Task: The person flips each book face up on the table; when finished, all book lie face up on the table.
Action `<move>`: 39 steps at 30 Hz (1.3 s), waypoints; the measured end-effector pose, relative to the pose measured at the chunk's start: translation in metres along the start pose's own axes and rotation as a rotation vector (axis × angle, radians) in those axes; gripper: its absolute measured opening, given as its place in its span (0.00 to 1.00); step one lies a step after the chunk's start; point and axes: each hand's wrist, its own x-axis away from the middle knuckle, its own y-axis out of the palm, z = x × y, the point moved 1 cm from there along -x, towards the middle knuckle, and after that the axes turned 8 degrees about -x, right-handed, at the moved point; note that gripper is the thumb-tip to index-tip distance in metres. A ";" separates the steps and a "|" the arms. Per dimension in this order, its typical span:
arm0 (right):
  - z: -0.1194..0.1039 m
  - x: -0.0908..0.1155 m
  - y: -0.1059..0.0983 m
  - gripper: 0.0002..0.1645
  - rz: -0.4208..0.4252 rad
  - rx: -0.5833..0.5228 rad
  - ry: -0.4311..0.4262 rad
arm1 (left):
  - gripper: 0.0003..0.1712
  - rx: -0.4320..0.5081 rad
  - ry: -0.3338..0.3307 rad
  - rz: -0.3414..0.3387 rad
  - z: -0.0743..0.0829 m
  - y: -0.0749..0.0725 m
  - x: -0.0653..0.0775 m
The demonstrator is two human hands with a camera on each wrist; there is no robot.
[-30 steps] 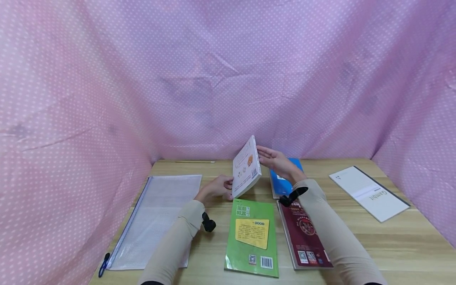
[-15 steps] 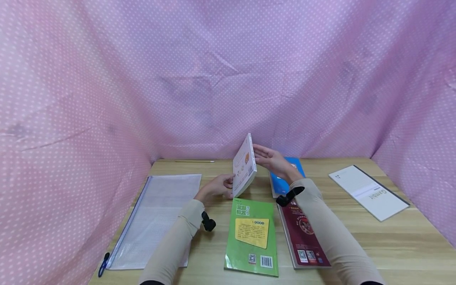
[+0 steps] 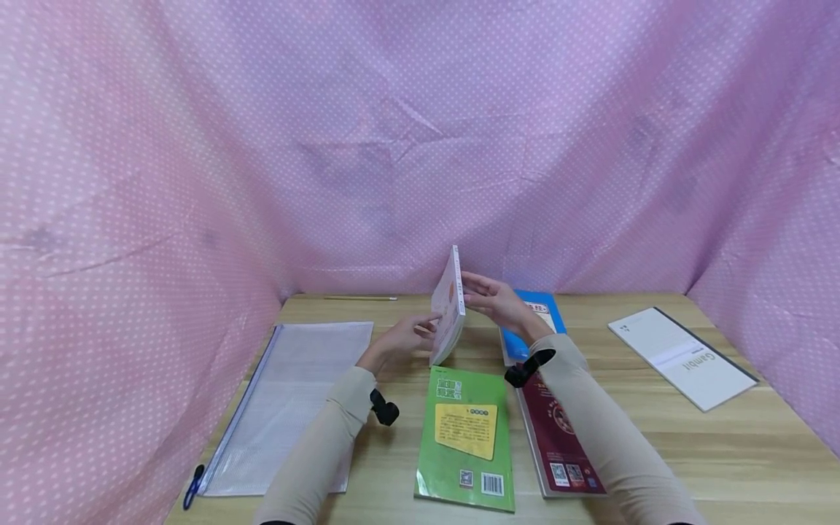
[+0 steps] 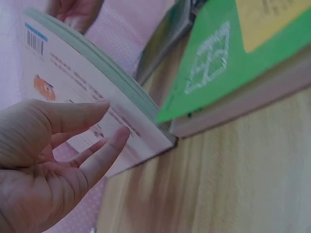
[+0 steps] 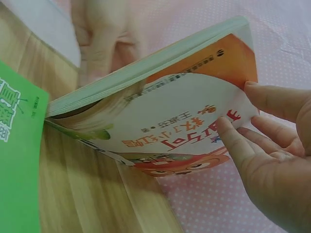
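A paperback book [image 3: 449,295] stands tilted on its edge at the back of the table, nearly side-on in the head view. Its pale back cover [image 4: 73,63] has a barcode and an orange drawing. The illustrated front cover [image 5: 180,107] carries red and orange lettering. My left hand [image 3: 399,340] is at the back cover, thumb and fingers extended; contact is hard to tell. On the other side, the extended fingers of my right hand [image 3: 500,302] rest against the front cover near the spine. A green book [image 3: 464,467] lies just in front, close to the standing book's lower corner.
Right of the green book lie a blue book [image 3: 515,343] and a maroon book [image 3: 558,445], partly under my right arm. A white notebook [image 3: 682,357] lies far right. At left are a mesh zip pouch [image 3: 295,408] and a pencil [image 3: 361,297]. Pink cloth [image 3: 394,146] hangs behind.
The book has turned from showing its back cover to nearly side-on, its top shifting left. My right hand has followed it left. My left fingers have loosened from the book's left edge.
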 end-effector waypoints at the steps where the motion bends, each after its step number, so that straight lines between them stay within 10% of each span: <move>1: 0.001 -0.001 0.001 0.40 -0.004 0.006 -0.003 | 0.40 0.003 0.010 0.004 0.002 -0.001 0.000; 10: 0.006 -0.004 0.011 0.40 -0.008 0.052 0.005 | 0.36 0.035 0.078 0.022 0.011 -0.008 0.004; 24: 0.010 -0.013 0.028 0.40 -0.029 0.135 0.012 | 0.30 0.398 0.110 0.055 0.027 -0.023 0.005; 39: 0.014 -0.021 0.048 0.41 -0.028 0.141 0.036 | 0.32 0.416 0.117 0.150 0.036 -0.044 0.014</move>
